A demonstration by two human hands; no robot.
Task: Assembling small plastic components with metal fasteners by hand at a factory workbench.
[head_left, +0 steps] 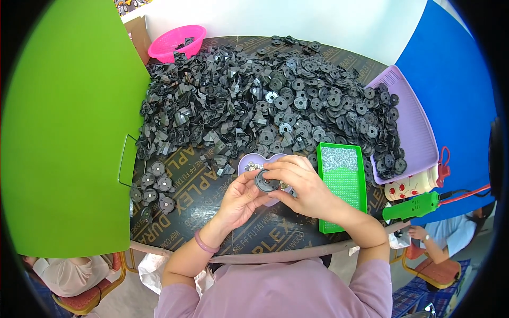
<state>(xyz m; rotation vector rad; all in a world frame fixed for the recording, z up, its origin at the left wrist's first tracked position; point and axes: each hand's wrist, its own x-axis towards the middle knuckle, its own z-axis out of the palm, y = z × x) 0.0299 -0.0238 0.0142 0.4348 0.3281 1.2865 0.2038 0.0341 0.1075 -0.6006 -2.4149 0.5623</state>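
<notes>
Dark printed table (pixel 199 212) fills the middle; a green panel (pixel 69 132) stands well left of the tray (pixel 343 229), a blue panel (pixel 445 90) to its right, a white wall (pixel 297 18) beyond it. Your disc (pixel 266 182), black and round, is up in both hands left of the tray, over a lilac dish (pixel 245 160) with small metal bits in it; gap to the dish, can't tell.

Your left hand (pixel 233 204) is narrow, thumb and fingers pinching the disc's left edge. Your right hand (pixel 305 185), between disc and tray, is narrow too, fingers curled over the far edge, thumb near the lower right; thumb contact is hard to read.

Handling, as a guess: light, stiff, likely plastic, so little flex and not very fragile. Smooth face may slip a bit under dry fingertips. Take it by the rim, opposite sides, and leave the middle uncovered. Any loose bit on it could roll off if you tilt it.

Around you: loose discs (pixel 339 100) heap up beyond the tray, angular parts (pixel 207 90) beyond and left of it, a small group of rounded parts (pixel 157 184) well left. Right of the tray: a lilac basket (pixel 419 127), a bottle (pixel 408 184) and a green tool (pixel 411 208). Silver bits (pixel 339 156) fill the tray's far end.
</notes>
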